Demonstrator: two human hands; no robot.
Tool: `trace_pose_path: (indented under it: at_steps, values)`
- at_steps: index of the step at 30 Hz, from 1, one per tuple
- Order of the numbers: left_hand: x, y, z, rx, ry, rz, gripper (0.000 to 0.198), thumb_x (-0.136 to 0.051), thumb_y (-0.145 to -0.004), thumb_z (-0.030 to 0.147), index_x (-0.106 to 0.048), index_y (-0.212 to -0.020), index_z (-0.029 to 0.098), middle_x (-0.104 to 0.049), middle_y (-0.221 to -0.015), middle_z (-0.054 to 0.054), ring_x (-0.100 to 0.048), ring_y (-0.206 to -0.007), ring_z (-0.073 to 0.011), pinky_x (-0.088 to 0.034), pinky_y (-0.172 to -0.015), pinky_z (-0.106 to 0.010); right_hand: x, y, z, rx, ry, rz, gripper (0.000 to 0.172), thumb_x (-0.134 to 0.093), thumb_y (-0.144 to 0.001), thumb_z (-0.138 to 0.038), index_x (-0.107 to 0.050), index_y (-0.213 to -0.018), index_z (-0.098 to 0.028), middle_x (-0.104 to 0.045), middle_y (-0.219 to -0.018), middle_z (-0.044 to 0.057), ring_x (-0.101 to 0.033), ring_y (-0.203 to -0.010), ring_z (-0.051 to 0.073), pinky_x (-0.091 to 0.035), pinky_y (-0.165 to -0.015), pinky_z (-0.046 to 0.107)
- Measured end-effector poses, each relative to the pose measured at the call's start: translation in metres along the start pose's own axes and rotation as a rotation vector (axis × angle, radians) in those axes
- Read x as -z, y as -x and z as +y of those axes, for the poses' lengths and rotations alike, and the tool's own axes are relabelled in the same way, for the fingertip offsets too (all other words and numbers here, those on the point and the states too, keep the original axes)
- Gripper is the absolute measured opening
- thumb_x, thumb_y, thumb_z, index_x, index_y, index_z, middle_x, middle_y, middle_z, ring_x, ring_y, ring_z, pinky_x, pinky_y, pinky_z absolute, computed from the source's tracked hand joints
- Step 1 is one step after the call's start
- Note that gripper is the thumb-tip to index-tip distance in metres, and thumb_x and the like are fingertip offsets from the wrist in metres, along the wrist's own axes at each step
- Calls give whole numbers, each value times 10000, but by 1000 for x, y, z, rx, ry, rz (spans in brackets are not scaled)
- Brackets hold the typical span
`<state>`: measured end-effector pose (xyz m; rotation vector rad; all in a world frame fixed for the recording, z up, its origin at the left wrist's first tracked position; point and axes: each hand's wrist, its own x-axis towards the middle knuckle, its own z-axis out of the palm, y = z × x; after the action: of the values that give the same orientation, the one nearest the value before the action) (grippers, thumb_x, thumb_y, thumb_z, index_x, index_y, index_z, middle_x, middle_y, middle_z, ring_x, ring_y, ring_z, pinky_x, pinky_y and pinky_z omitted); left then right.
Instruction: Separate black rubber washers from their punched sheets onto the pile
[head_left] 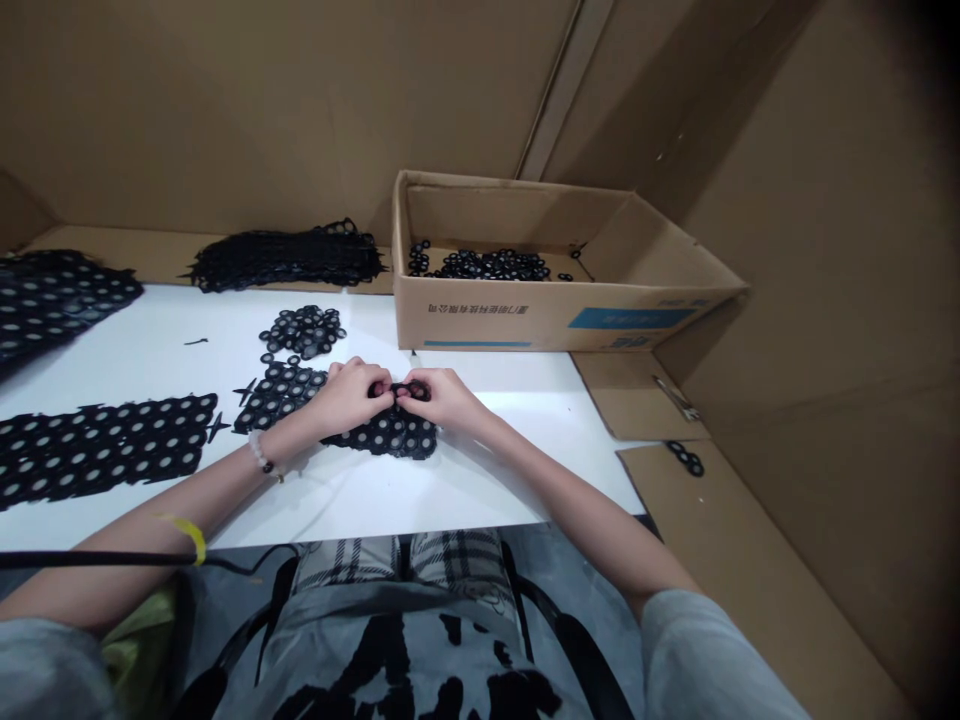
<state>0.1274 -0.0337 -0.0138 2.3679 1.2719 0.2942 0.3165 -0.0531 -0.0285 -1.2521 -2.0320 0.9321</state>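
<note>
Pinching a black rubber piece (405, 389), both hands' fingers (382, 381) seem closed on it.

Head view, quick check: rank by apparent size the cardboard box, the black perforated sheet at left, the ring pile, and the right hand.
1. Cardboard box
2. Black perforated sheet
3. Ring pile and right hand: they look alike, and the hand sits nearer the camera, so I won't rank them.
</note>
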Motion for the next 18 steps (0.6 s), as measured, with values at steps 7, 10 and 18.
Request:
trace_pose_path:
  at_steps: [7, 10, 18]
  values:
    - [-6, -4, 0, 136, 87, -36, 175, -462, -799, 335, -571, -744, 209, -659, -853, -23, -473, -990, -282, -262, -828, -436, 1, 1, -9, -59, 81, 29, 151, -581, -737, -266, -578, -627, -163, -535, -579, -19, -452, -575, 106, -312, -562, 227]
    - [-7, -5, 2, 178, 82, -39, 168, -456, -796, 320, -567, -741, 207, -655, -870, -17, -459, -1006, -274, -243, -829, -431, 0, 1, -11, -109, 107, 50, 133, -582, -721, -251, -578, -621, -162, -546, -577, -20, -462, -581, 107, -307, -561, 225]
    - [-9, -3, 7, 182, 59, -25, 169, -445, -806, 303, -541, -714, 200, -654, -876, -15, -449, -997, -261, -229, -787, -414, 2, 1, -13, -149, 144, 53, 80, -593, -715, -212, -653, -736, -164, -629, -657, -1, -536, -632, 127, -361, -608, 227]
